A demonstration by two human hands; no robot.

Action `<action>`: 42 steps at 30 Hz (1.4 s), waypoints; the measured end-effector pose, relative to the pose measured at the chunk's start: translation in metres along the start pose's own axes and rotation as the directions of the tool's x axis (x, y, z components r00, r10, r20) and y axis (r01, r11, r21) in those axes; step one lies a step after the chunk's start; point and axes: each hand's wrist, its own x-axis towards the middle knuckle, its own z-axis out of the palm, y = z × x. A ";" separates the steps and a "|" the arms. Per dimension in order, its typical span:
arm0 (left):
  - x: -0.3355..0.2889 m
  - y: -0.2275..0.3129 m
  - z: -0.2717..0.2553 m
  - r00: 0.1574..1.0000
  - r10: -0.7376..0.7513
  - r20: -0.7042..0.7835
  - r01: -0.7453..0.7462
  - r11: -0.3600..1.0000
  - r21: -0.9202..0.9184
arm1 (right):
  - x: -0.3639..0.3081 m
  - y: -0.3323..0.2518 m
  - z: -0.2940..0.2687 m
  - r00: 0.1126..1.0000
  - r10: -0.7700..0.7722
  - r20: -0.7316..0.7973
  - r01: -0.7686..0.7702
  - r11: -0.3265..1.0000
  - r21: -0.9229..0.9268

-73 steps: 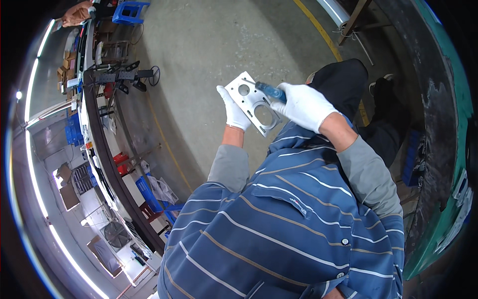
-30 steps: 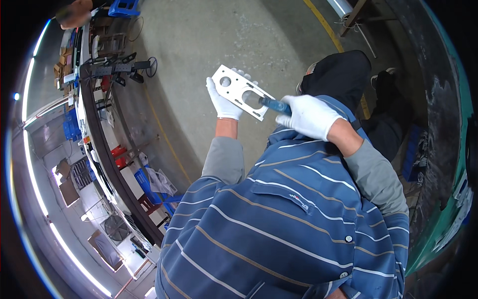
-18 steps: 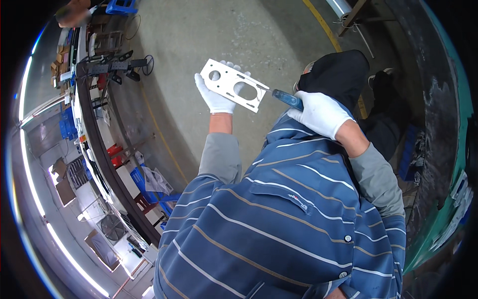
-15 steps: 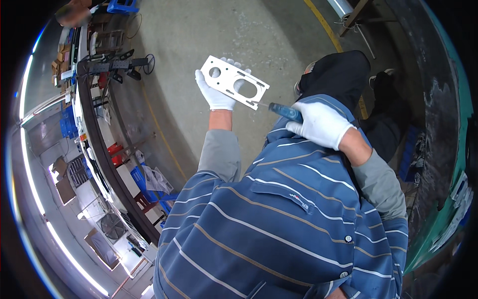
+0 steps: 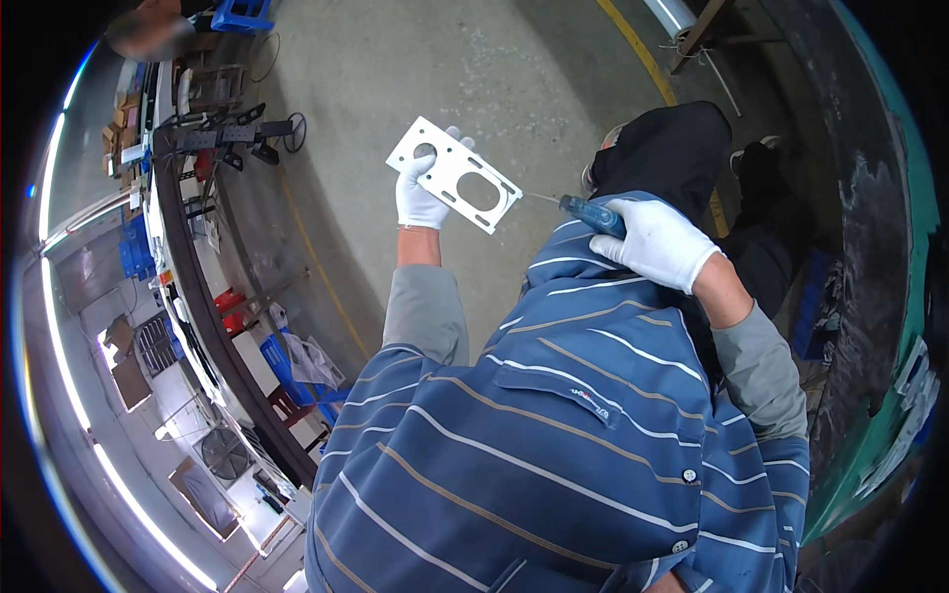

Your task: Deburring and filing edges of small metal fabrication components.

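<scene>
My left hand [image 5: 422, 203], in a white glove, grips a flat white metal plate [image 5: 447, 180] near its far left end. The thumb lies over the top face by the small round hole, and the other fingers are mostly hidden beneath. A large oval hole, slots and small holes pierce the plate. In my gloved right hand [image 5: 657, 242] is a tool with a blue translucent handle [image 5: 596, 215] and a thin metal shaft, like a screwdriver or deburring tool. Its shaft points at the plate's right end; whether the tip touches cannot be made out.
A long dark-edged bench [image 5: 213, 296] with clutter runs down the left. At the right stands a dark, worn surface with a green edge [image 5: 880, 435]. A yellow line [image 5: 643, 49] crosses the concrete floor [image 5: 395, 69]. A blue stool [image 5: 242, 15] is at the far left.
My left thumb has come over the plate's top face, and the plate has shifted slightly left and turned a little. My right hand has drawn the tool slightly right, away from the plate.
</scene>
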 end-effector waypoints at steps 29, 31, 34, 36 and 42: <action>0.013 -0.022 0.016 0.732 0.365 -0.575 -0.040 0.866 0.498 | 0.007 -0.005 0.016 0.999 -0.018 -0.038 0.015 0.995 -0.099; 0.015 -0.024 0.011 0.740 0.362 -0.567 -0.042 0.866 0.498 | 0.012 -0.010 0.012 1.000 0.002 -0.021 -0.004 0.993 -0.119; 0.017 -0.027 0.003 0.764 0.360 -0.535 -0.047 0.858 0.511 | 0.018 -0.020 0.006 0.998 0.058 0.019 -0.054 0.984 -0.167; 0.018 -0.025 0.010 0.772 0.362 -0.523 -0.017 0.834 0.552 | 0.023 -0.017 0.006 0.999 0.028 -0.023 -0.032 0.984 -0.175; 0.011 -0.028 0.026 0.791 0.447 -0.417 0.023 0.660 0.751 | 0.035 -0.028 -0.002 0.990 -0.043 -0.136 0.019 0.985 -0.173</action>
